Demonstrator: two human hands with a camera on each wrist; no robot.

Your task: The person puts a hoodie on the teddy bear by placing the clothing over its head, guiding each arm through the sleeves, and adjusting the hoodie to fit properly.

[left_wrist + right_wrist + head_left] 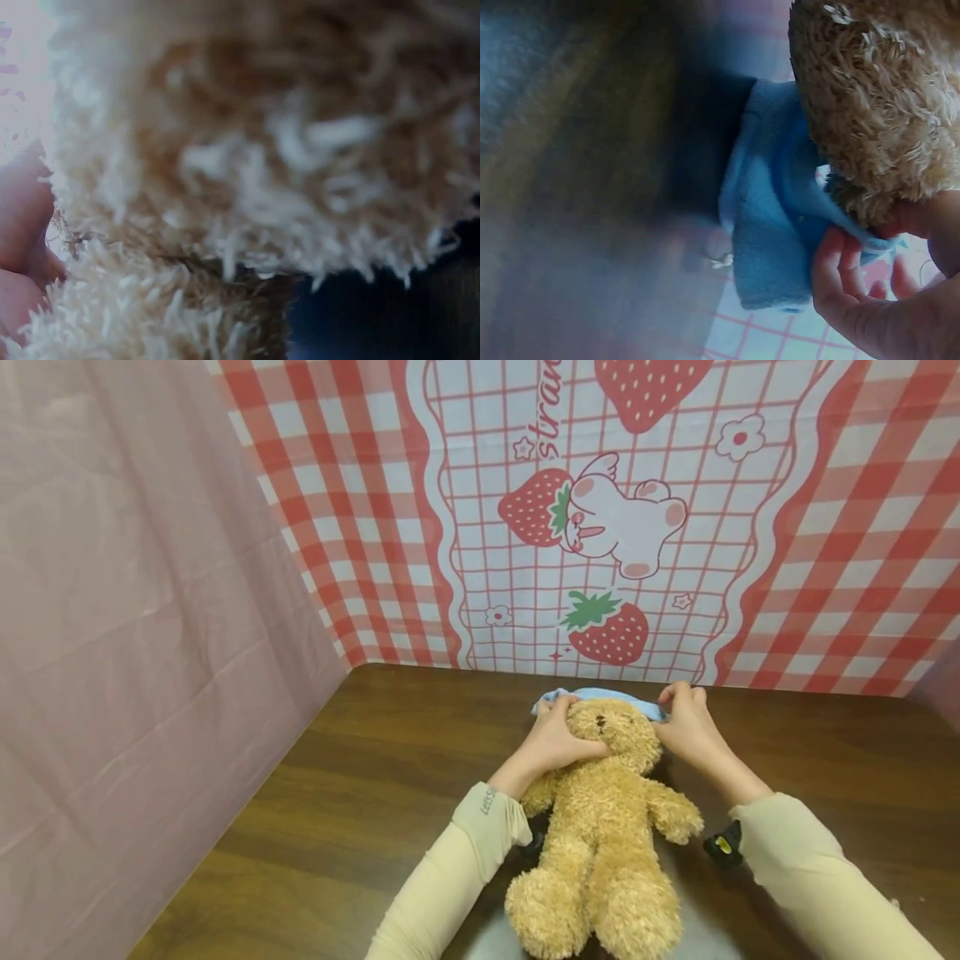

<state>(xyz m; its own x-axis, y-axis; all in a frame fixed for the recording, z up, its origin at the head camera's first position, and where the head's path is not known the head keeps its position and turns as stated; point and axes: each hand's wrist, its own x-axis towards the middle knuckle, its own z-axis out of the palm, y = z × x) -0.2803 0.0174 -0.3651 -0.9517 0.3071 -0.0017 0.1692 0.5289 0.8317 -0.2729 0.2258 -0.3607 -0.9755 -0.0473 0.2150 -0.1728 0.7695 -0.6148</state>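
Note:
A curly, golden-brown teddy bear [603,810] lies face up, its head toward the back of the table. My left hand [555,739] grips the side of its head, with the thumb across the chin and the fingers up by the light blue fabric [596,693]. This soft piece, like a small garment, sits behind the top of the head. On the other side, my right hand [690,727] pinches its edge. In the right wrist view the blue fabric [769,240] hangs open beside the fur. Fur fills most of the left wrist view.
The dark wooden table [360,760] ends at a red-and-white checked cloth [360,510] with strawberry prints. A pale pink curtain [150,652] hangs at the left. Something pale and flat [705,935] lies under the bear's legs.

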